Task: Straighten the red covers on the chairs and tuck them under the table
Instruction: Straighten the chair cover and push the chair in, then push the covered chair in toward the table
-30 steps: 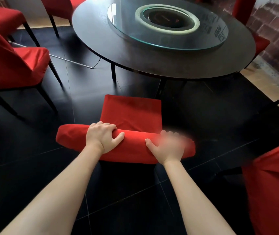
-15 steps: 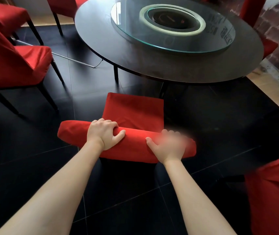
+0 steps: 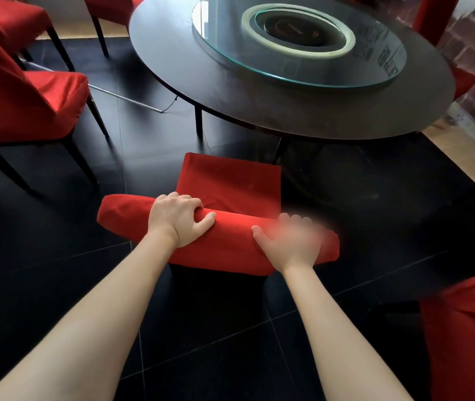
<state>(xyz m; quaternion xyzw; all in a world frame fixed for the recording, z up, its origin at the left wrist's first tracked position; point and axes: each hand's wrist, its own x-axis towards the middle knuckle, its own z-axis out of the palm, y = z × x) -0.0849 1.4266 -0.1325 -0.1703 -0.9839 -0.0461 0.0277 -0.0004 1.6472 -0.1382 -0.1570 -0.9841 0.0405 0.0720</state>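
A chair in a red cover [image 3: 230,180] stands right in front of me, its seat pointing at the round dark table [image 3: 259,111]. The seat's front edge lies just short of the table's rim. My left hand [image 3: 179,219] grips the top of the red backrest, fingers over the far side and thumb on the near side. My right hand [image 3: 291,241] also holds the backrest top further right; its fingers are blurred, thumb on the near face. The cover looks smooth across the seat.
A glass turntable [image 3: 297,68] lies on the table. Other red-covered chairs stand at the left [image 3: 28,102], far left corner [image 3: 13,18], back [image 3: 106,4], right of the table [image 3: 435,15] and near right [image 3: 467,337]. A thin metal rod [image 3: 120,95] lies on the black tiled floor.
The chair and both hands have moved forward toward the table, which now sits closer and larger in view. Both hands keep their hold on the backrest.
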